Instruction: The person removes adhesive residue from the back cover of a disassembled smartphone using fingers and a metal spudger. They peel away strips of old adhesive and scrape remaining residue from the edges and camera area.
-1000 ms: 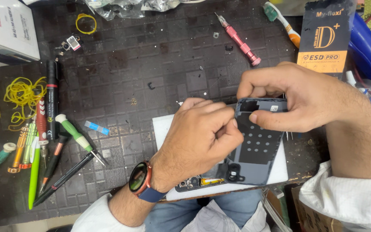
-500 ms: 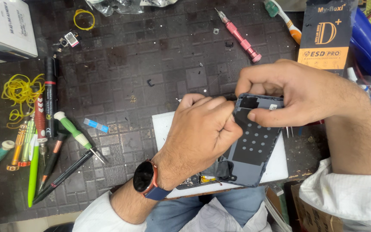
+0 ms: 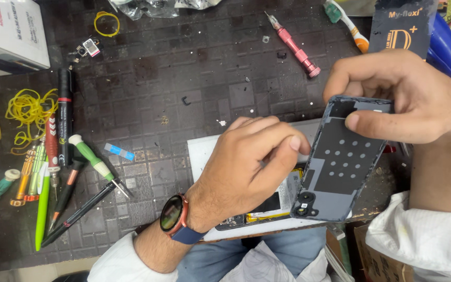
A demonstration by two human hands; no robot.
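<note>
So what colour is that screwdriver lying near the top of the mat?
The screwdriver is pink-red with a metal tip, seen in the head view.

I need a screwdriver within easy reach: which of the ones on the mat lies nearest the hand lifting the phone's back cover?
The pink-red screwdriver, alone at the mat's top, just left of the right hand; the others lie clustered far left.

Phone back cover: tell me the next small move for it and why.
Probably lift the back cover fully clear and set it aside on the mat. The right hand holds its top edge, tilted up and off the phone body, whose battery shows underneath. The left hand rests on that body, steadying it. Whether anything yet joins the two is hidden.
</note>
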